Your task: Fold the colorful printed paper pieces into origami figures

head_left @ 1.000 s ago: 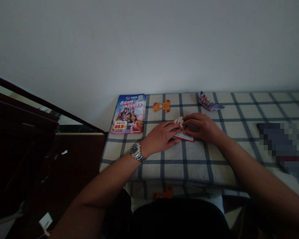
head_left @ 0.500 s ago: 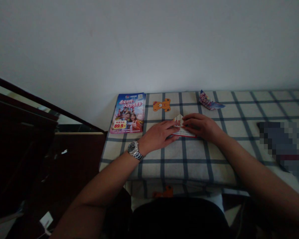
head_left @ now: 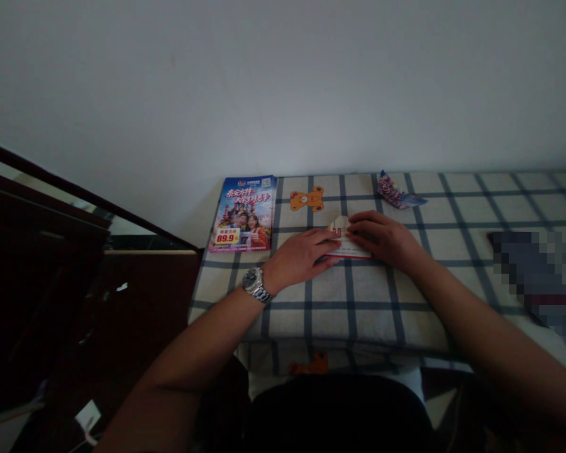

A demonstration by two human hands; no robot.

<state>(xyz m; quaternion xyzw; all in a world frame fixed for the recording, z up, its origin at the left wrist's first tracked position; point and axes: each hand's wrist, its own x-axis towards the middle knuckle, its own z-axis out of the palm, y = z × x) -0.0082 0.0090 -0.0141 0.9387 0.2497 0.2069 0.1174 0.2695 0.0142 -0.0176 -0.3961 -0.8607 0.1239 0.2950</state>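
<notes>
A partly folded paper flyer (head_left: 346,250), whitish with red print and a red lower edge, lies on the checked cloth between my hands. My left hand (head_left: 302,255), with a metal watch (head_left: 257,284) at the wrist, holds the flyer's left side down, fingers reaching across it and thumb near the lower edge. On the other side, the bent fingers of my right hand (head_left: 382,238) hold the upper right edge. Both hands cover parts of the sheet, so its full folded shape is hidden.
A stack of colourful printed flyers (head_left: 243,217) lies at the cloth's left end. Near the wall sits a folded paper piece (head_left: 399,195) in blue and pink. A dark, pixelated object (head_left: 532,270) rests at the right. The plaid cloth (head_left: 325,321) bears a bear print (head_left: 306,199).
The fingers of my right hand have shifted slightly along the flyer's upper right edge, and a little more of its red print shows. My left hand has barely moved.
</notes>
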